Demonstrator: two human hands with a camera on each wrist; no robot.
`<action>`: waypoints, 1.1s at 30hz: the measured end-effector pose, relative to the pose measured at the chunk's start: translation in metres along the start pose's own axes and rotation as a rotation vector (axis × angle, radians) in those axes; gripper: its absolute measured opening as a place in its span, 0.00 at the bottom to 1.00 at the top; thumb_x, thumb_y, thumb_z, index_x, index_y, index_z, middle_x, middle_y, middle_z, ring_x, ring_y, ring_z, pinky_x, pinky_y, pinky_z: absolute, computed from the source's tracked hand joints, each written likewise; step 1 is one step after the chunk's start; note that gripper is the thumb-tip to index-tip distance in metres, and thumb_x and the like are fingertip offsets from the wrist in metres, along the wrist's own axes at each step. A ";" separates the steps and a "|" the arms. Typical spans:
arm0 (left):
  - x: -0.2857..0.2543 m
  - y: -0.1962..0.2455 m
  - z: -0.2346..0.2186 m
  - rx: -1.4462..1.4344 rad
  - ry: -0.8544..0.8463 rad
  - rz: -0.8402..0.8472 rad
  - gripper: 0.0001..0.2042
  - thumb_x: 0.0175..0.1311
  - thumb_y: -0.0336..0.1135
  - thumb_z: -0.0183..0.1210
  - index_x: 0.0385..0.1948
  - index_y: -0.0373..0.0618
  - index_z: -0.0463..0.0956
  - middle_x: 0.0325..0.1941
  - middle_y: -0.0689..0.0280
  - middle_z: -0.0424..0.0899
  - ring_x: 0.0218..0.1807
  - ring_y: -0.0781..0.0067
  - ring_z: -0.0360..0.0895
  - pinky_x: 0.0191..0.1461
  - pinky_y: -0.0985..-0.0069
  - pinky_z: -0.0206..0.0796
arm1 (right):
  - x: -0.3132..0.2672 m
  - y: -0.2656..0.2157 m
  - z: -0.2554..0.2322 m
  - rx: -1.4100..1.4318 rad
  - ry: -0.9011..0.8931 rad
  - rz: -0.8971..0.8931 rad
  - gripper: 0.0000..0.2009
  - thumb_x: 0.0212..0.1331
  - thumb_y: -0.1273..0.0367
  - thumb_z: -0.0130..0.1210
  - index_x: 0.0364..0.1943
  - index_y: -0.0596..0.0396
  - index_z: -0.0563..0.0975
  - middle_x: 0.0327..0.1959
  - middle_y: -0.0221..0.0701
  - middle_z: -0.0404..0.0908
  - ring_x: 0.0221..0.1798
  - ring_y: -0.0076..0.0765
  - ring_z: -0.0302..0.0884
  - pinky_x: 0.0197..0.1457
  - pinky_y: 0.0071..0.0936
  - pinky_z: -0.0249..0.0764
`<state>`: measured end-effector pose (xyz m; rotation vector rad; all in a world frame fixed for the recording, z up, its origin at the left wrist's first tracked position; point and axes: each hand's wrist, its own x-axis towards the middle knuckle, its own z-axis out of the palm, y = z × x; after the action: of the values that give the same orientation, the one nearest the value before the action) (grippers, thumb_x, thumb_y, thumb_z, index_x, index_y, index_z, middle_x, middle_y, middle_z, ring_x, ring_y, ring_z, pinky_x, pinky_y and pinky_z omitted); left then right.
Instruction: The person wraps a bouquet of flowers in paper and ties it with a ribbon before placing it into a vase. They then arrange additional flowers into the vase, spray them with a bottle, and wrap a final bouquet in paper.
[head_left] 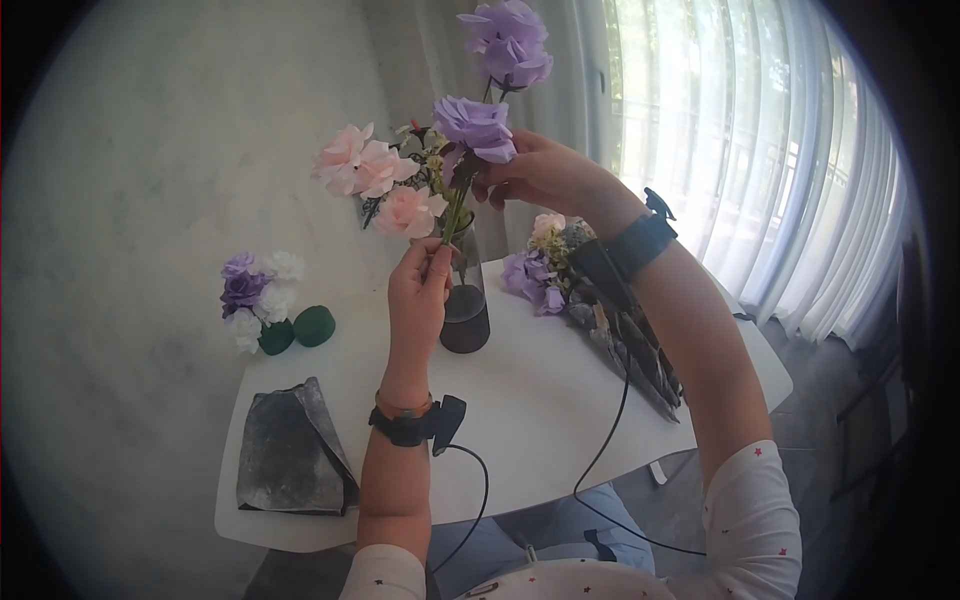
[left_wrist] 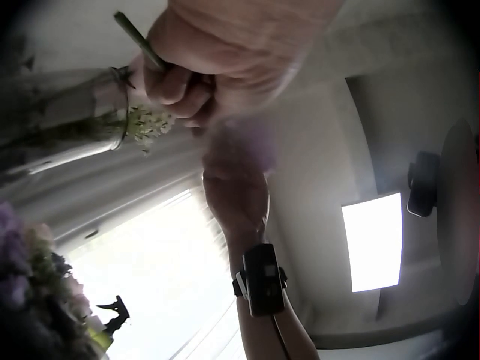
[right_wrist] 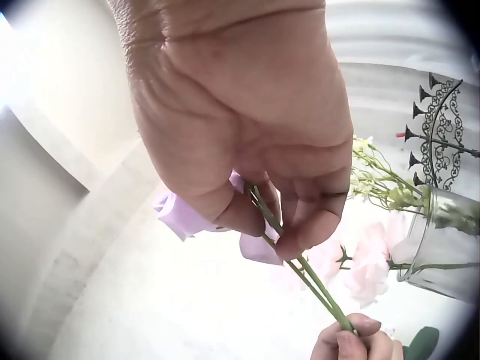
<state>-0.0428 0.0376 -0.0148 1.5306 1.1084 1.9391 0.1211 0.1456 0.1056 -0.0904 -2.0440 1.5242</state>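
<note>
My left hand [head_left: 420,285] grips the green stems [right_wrist: 322,296] of artificial purple roses [head_left: 475,128] near their lower end; a cut stem end [left_wrist: 135,36] sticks out of the fist in the left wrist view. Higher up, my right hand [head_left: 550,175] pinches the same stems between thumb and fingers, just under the lower bloom. Another purple bloom [head_left: 508,45] rises above it. Behind the hands stands a glass vase [head_left: 466,310], dark in its lower part. Pink roses [head_left: 365,170] and small pale sprigs [right_wrist: 386,187] lean out of its mouth [right_wrist: 424,240].
Purple and white flowers [head_left: 262,290] lie by two dark green round pieces [head_left: 314,325] at the white table's [head_left: 500,430] back left. A folded grey sheet [head_left: 290,450] is at front left. A wrapped bouquet [head_left: 620,340] lies right. Cables trail from both wrists.
</note>
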 end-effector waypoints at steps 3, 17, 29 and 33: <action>-0.004 0.003 0.005 0.029 -0.043 -0.024 0.08 0.69 0.35 0.51 0.35 0.41 0.74 0.21 0.77 0.65 0.18 0.92 0.53 0.19 0.88 0.40 | -0.018 -0.008 0.006 0.002 0.069 -0.002 0.11 0.62 0.72 0.48 0.48 0.57 0.73 0.41 0.32 0.79 0.36 0.25 0.76 0.38 0.24 0.72; 0.054 -0.067 -0.027 0.731 0.477 -0.262 0.25 0.61 0.45 0.60 0.53 0.35 0.67 0.48 0.59 0.76 0.50 0.68 0.72 0.56 0.72 0.62 | -0.025 -0.034 -0.026 -0.566 0.500 -0.503 0.08 0.61 0.71 0.50 0.37 0.63 0.70 0.23 0.35 0.78 0.24 0.31 0.78 0.30 0.30 0.73; 0.124 -0.048 -0.037 0.582 0.045 0.013 0.21 0.61 0.36 0.61 0.54 0.37 0.69 0.53 0.62 0.77 0.54 0.69 0.73 0.57 0.72 0.63 | 0.006 -0.030 -0.021 -0.599 0.527 -0.567 0.07 0.65 0.70 0.45 0.38 0.62 0.67 0.24 0.38 0.74 0.24 0.36 0.72 0.28 0.35 0.66; 0.126 -0.043 -0.038 0.519 -0.033 -0.179 0.24 0.57 0.38 0.62 0.54 0.37 0.70 0.52 0.61 0.78 0.54 0.68 0.73 0.57 0.72 0.62 | 0.032 -0.001 -0.018 -0.675 0.565 -0.448 0.10 0.63 0.69 0.49 0.41 0.63 0.71 0.29 0.36 0.79 0.30 0.32 0.81 0.36 0.30 0.75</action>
<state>-0.1221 0.1443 0.0239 1.6310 1.7660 1.5731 0.1039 0.1729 0.1222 -0.2675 -1.8457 0.4293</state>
